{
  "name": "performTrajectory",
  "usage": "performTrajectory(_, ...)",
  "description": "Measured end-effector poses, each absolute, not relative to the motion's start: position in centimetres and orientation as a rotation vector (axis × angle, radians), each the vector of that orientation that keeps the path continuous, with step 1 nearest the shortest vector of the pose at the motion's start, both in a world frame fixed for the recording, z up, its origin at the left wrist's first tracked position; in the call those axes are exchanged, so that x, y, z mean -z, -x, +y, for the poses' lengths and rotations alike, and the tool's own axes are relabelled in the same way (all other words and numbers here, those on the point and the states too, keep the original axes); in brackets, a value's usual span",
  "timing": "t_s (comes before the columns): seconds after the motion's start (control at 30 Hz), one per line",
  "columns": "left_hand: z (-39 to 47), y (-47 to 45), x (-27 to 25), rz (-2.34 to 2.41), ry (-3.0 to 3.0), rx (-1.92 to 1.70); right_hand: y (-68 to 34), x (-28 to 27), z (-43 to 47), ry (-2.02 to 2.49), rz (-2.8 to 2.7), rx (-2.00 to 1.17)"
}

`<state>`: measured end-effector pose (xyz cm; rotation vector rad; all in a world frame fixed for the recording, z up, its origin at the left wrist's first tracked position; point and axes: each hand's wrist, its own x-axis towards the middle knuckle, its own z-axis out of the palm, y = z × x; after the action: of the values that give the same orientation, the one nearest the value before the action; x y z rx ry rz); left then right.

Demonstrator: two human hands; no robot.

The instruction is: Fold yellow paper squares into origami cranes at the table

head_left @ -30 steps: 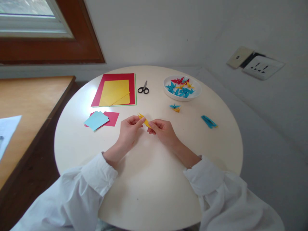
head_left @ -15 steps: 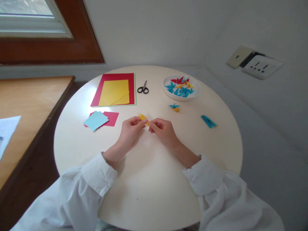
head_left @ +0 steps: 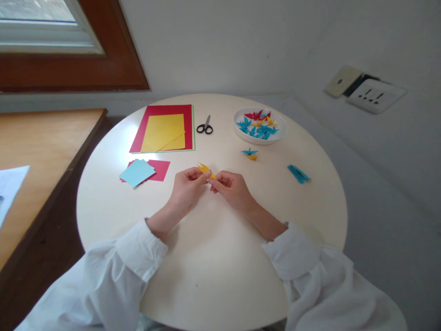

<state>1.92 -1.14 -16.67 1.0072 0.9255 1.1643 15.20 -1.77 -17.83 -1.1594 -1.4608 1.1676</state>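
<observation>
Through the head camera, I have my left hand (head_left: 188,184) closed in a pinch on a small folded yellow paper (head_left: 203,168), thumb flat on top and the fingers curled under. My right hand (head_left: 232,187) is pinched on its near end, so the paper sits between my two hands, its slim, sharp points sticking out beyond my left thumb. Crumpled white cloth sleeves (head_left: 292,253) cover my forearms. Under me is a smooth, pale round table (head_left: 213,266). Left of my hands lie matte light-blue paper squares (head_left: 138,172), fanned over pink ones; farther back, a flat yellow sheet (head_left: 164,131) rests on a larger red one, near black-handled scissors (head_left: 205,128). To the right, a shallow, glossy white dish (head_left: 261,138) holds spiky folded birds in blue, red and yellow. Narrow folded blue strips (head_left: 299,174) lie well apart from my right hand.
</observation>
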Motion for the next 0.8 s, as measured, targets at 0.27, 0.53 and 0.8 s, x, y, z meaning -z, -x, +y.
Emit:
performTrajectory(0.27,-1.22,-2.0,16.69,0.903,-1.009,-1.144,-15.36,17.53,-1.9,1.149,-1.521,-1.142)
performTrajectory(0.53,-1.11,-1.57,16.08,0.955,-0.992,-1.085,-15.92,17.05,-1.59,1.111,-1.376,-1.17)
performTrajectory(0.8,-1.02,-1.34,16.28,0.982,-0.974,-1.095,-15.88,17.56,-1.34,0.938,-1.237,-1.197)
